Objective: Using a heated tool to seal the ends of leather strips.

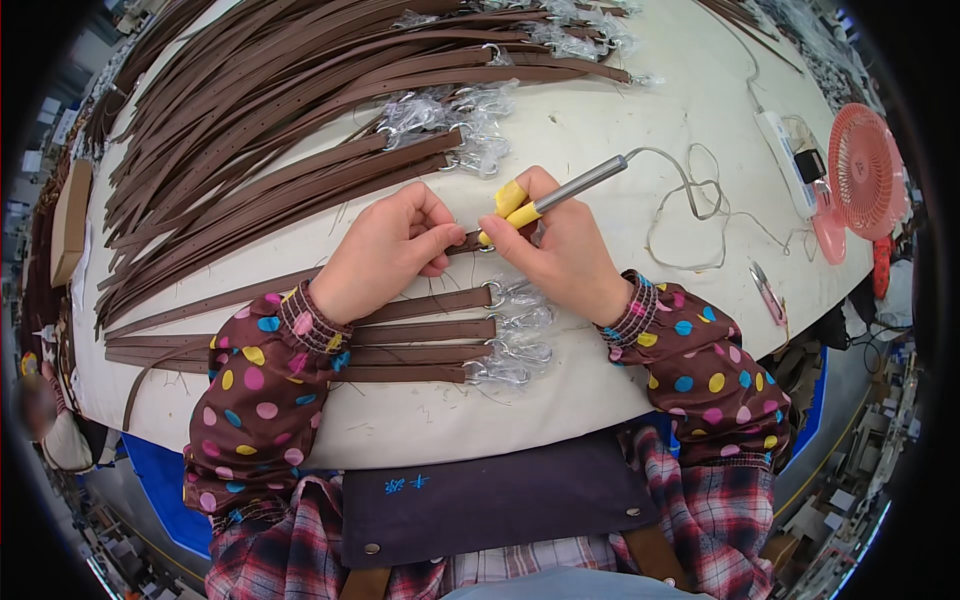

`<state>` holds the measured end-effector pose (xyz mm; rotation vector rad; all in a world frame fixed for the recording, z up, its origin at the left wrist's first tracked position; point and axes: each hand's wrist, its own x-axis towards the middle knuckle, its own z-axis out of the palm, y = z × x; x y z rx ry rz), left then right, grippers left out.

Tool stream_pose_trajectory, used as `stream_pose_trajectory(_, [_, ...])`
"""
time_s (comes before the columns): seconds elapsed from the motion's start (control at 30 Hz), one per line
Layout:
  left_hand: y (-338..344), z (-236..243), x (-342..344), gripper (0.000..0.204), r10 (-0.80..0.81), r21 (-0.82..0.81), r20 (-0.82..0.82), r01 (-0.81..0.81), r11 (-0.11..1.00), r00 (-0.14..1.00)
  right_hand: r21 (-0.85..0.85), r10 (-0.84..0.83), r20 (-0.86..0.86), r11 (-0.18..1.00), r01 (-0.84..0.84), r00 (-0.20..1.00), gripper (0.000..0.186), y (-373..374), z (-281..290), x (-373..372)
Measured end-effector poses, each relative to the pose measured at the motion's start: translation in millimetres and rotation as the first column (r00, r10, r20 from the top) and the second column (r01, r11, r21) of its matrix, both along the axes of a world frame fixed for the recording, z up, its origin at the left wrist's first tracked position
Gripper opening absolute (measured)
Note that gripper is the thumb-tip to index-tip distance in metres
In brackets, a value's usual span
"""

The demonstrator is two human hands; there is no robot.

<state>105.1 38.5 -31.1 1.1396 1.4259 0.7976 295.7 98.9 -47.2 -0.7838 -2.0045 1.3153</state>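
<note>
My left hand [378, 250] is closed, with thumb and fingers pinching a brown strap [225, 298] near its metal-ring end. In my right hand [568, 252] is a soldering iron [588, 181] with a steel barrel and yellow wrapping on its grip. Its lower end points down at the strap beside my left fingertips; the tip itself is hidden by my fingers. Closer to me lie several more brown straps [430, 330], their metal rings and clasps wrapped in clear plastic [520, 335].
Beyond my hands a large pile of brown straps [230, 130] covers the table's far left. On the right are a pink fan [866, 170], a white power strip [785, 160], a looping grey cord [650, 238] and small thread snips [768, 293]. A cardboard box [70, 222] stands at the left edge.
</note>
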Motion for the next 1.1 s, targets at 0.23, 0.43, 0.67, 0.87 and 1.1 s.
stream_pose_trajectory(0.23, [0.4, -1.2, -0.6, 0.015, -0.010, 0.003, 0.009, 0.010, 1.000, 1.000, 0.005, 0.017, 0.033, 1.000, -0.017, 0.999, 0.020, 1.5, -2.4, 0.1])
stream_pose_trajectory(0.43, [0.4, -0.6, -0.3, 0.015, -0.009, 0.005, -0.002, 0.009, 1.000, 1.000, 0.029, 0.010, 0.048, 1.000, -0.011, 0.999, 0.020, 1.6, -2.4, -0.7])
stream_pose_trajectory(0.67, [-0.1, 0.2, 0.6, 0.015, -0.014, 0.009, -0.009, 0.014, 1.000, 1.000, 0.046, 0.007, 0.049, 0.999, -0.009, 0.999, 0.021, 0.5, -2.0, -0.4])
stream_pose_trajectory(0.87, [0.2, 0.2, 0.4, 0.016, -0.012, 0.001, -0.019, 0.012, 1.000, 1.000, 0.042, 0.013, 0.051, 0.999, -0.015, 0.999, 0.022, 1.3, -4.0, -0.8])
stream_pose_trajectory(1.1, [1.6, 0.1, -0.6, 0.015, -0.017, 0.005, -0.022, 0.017, 1.000, 1.000, 0.048, 0.009, 0.052, 0.999, -0.012, 0.999, 0.021, 2.1, -3.1, -1.3])
